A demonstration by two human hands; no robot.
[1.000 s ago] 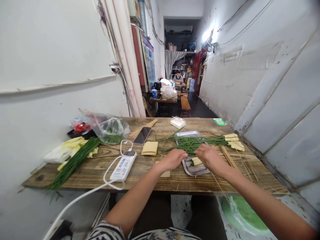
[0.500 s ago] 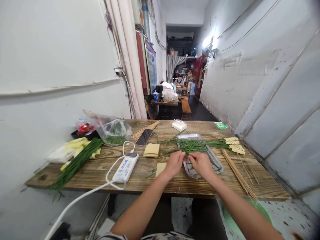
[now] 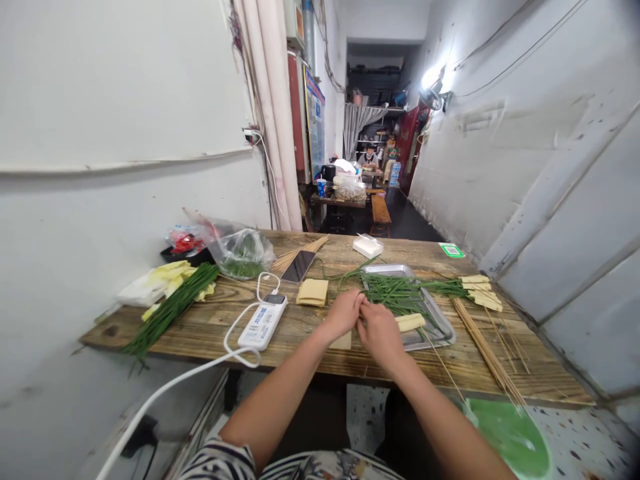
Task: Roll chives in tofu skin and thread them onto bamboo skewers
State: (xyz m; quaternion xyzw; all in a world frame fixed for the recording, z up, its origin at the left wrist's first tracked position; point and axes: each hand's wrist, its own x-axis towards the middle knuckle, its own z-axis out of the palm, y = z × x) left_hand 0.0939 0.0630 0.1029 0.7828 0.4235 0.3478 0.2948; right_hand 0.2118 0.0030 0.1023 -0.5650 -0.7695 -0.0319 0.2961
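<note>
My left hand and my right hand meet at the left side of a metal tray, fingers pinched together. Green chives lie in the tray and reach up to my fingertips, which appear closed on some strands; the grip is mostly hidden. Beside my right hand, a pale yellow tofu-skin roll on a thin skewer lies at the tray's front. A tofu-skin sheet shows partly under my hands. Left of them is a stack of tofu-skin squares.
Finished-looking rolls with chives and loose bamboo skewers are at the right. A power strip, phone and chive bundle lie left. A white box stands behind; a green basin is below. A person sits far back.
Both hands have shifted left and closer together, away from the tray's middle. The skewered roll in the tray is now uncovered. The whole view has swung slightly.
</note>
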